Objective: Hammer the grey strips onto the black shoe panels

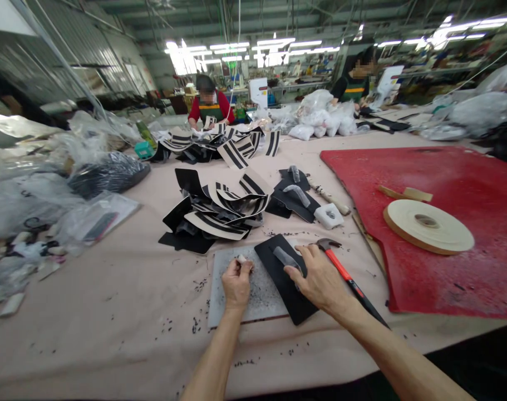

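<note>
My left hand is closed in a pinch on a small pale object above a grey cutting pad speckled with black scraps. My right hand rests with fingers spread on a black cut piece that lies across the pad's right side; a grey strip sits on that piece by my fingertips. A red-handled hammer lies just right of my right hand.
A heap of black-and-cream striped pieces lies beyond the pad, with more black pieces and a small white block. A red board with a tape roll is at right. Plastic bags crowd the left. Two people work at the far end.
</note>
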Demonstrator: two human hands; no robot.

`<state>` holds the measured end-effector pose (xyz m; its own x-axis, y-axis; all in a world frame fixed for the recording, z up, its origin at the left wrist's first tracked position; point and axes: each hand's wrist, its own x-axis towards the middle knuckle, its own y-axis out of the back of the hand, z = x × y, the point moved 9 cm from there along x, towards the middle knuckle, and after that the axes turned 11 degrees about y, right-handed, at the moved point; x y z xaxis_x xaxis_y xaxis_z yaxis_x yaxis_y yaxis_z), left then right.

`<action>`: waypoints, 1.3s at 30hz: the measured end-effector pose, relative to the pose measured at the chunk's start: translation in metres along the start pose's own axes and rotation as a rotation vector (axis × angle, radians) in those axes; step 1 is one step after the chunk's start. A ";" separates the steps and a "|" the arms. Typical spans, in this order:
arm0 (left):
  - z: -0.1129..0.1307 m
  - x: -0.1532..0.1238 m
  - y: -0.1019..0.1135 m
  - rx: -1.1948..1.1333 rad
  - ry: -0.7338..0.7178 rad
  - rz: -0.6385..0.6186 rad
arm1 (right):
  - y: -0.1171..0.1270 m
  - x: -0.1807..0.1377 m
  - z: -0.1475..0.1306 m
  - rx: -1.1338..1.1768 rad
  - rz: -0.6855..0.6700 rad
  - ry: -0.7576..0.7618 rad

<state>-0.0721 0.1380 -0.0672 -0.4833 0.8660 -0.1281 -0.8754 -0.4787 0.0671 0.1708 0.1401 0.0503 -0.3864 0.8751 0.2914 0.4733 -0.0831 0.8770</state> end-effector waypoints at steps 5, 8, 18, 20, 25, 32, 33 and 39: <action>0.000 0.001 0.000 -0.101 0.041 -0.027 | -0.055 -0.002 0.013 0.332 -0.268 -0.193; 0.011 0.003 -0.005 -0.182 0.054 -0.070 | -0.076 -0.012 -0.009 0.346 -0.256 -0.167; 0.049 0.017 -0.089 -0.049 -0.035 -0.377 | -0.088 -0.024 -0.010 0.460 -0.111 -0.200; 0.041 0.019 -0.096 -0.008 -0.035 -0.394 | -0.086 -0.023 -0.009 0.476 -0.087 -0.187; 0.018 0.022 -0.092 -0.028 0.018 -0.389 | -0.085 -0.020 -0.007 0.507 -0.080 -0.193; 0.022 0.020 -0.094 0.068 -0.012 -0.400 | -0.088 -0.020 -0.004 0.518 -0.106 -0.210; 0.024 0.019 -0.094 0.086 -0.022 -0.396 | -0.089 -0.021 -0.003 0.515 -0.109 -0.210; 0.030 0.014 -0.095 0.185 -0.080 -0.348 | -0.090 -0.021 -0.007 0.504 -0.121 -0.205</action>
<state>0.0042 0.2003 -0.0454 -0.1504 0.9837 -0.0981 -0.9691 -0.1271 0.2114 0.1311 0.1258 -0.0322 -0.3238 0.9431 0.0754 0.7746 0.2185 0.5936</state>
